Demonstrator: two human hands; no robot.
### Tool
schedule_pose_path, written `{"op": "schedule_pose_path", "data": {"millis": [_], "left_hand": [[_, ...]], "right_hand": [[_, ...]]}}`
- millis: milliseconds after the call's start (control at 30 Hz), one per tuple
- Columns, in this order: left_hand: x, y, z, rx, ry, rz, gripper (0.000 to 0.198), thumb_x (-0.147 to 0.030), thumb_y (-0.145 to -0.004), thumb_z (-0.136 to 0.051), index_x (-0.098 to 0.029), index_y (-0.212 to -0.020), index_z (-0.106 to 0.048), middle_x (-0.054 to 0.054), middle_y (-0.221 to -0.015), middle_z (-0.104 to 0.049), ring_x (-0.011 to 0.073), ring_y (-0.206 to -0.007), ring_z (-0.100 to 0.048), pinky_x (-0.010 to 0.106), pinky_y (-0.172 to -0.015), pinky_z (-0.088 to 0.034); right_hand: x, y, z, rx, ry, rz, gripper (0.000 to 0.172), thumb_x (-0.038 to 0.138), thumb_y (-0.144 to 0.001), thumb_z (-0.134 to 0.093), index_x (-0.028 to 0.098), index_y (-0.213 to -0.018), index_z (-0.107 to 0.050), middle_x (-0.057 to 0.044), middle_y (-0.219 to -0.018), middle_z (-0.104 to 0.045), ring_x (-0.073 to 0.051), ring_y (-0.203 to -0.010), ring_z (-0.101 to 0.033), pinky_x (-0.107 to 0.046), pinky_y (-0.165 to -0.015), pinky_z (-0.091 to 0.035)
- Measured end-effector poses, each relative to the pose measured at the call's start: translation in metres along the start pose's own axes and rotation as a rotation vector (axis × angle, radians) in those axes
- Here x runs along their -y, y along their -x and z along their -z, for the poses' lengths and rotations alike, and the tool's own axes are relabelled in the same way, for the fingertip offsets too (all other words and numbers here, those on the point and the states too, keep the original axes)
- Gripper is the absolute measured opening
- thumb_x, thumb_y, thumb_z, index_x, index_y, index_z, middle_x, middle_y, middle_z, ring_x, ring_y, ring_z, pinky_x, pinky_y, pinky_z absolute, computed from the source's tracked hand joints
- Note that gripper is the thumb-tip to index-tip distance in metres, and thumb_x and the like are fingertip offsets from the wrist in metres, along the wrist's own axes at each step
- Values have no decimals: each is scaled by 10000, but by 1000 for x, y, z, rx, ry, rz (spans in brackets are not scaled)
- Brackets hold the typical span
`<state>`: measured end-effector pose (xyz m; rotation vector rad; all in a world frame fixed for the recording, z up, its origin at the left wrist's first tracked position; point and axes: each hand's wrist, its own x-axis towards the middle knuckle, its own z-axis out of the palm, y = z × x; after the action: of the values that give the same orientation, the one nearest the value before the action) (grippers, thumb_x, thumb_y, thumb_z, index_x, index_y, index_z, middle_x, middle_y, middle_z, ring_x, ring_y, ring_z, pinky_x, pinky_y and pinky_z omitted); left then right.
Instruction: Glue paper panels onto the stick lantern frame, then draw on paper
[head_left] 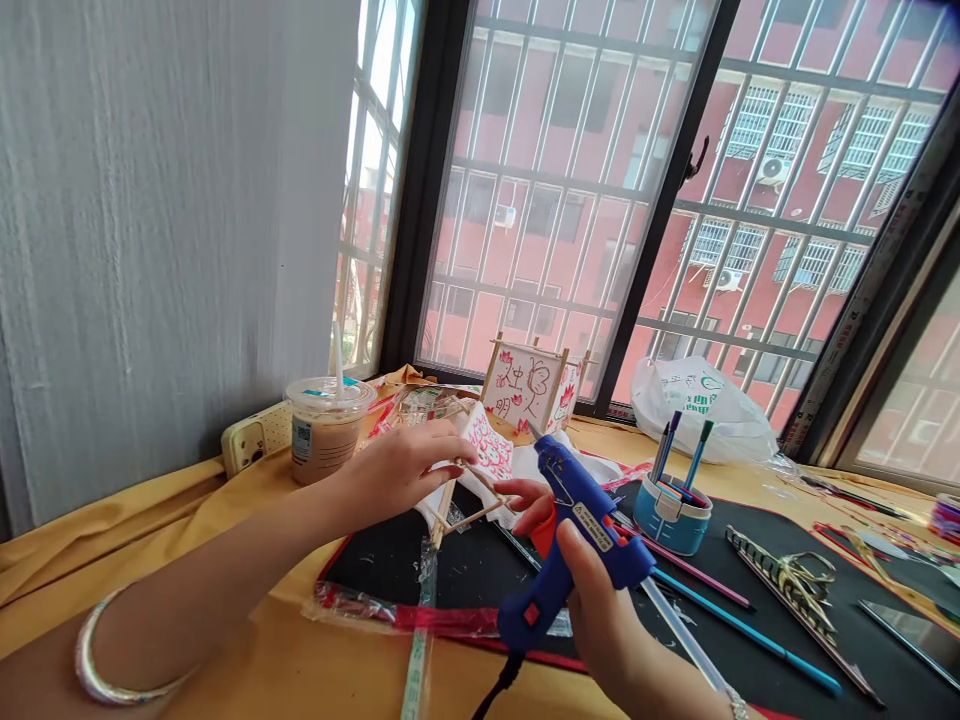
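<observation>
Head view, looking down at a cloth-covered counter by a barred window, where a person's two bare hands are at work. The left hand reaches across from the left, its fingers bent and drawn nearly together, pinching the upper edge of a small frame of thin wooden sticks. That frame stands tilted above a black mat, near the middle of the counter. The right hand is wrapped around a blue hot-glue gun, thumb along its near side, nozzle pointing up and to the left. Two fingers of this hand stretch past the gun to the frame's right end — I cannot tell whether they touch it.

Just behind the left hand's fingertips lies white paper patterned in pink. Farther back, close to the window, stands a finished-looking paper box on wooden posts, painted with red flowers and characters. Left of the frame are a lidded drink cup with a straw and, beside it, a pale phone. To the right stand pens in a blue holder, with a white plastic bag behind.
</observation>
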<state>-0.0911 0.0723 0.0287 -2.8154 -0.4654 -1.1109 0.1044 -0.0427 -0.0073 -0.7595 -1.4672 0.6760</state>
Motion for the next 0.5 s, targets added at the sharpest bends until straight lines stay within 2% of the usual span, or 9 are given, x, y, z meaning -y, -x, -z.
{"op": "schedule_pose_path", "data": {"millis": [167, 500], "left_hand": [[1, 1, -2, 29, 35, -18, 207, -186, -901, -423, -204, -944, -624, 23, -843, -588, 128, -781, -563, 220, -685, -422], [1, 1, -4, 17, -36, -21, 226, -236, -913, -415, -204, -950, -636, 26, -830, -599, 125, -743, -566, 220, -669, -432]], "right_hand": [[-3, 5, 6, 76, 147, -74, 372, 538, -865, -421, 226, -853, -623, -69, -1238, -564, -268, -1186, -457, -436, -1030, -311], [0, 3, 1, 48, 118, -143, 377, 542, -855, -458, 211, -840, -637, -74, -1250, -570, -271, -1223, -452, -467, -1073, -275]]}}
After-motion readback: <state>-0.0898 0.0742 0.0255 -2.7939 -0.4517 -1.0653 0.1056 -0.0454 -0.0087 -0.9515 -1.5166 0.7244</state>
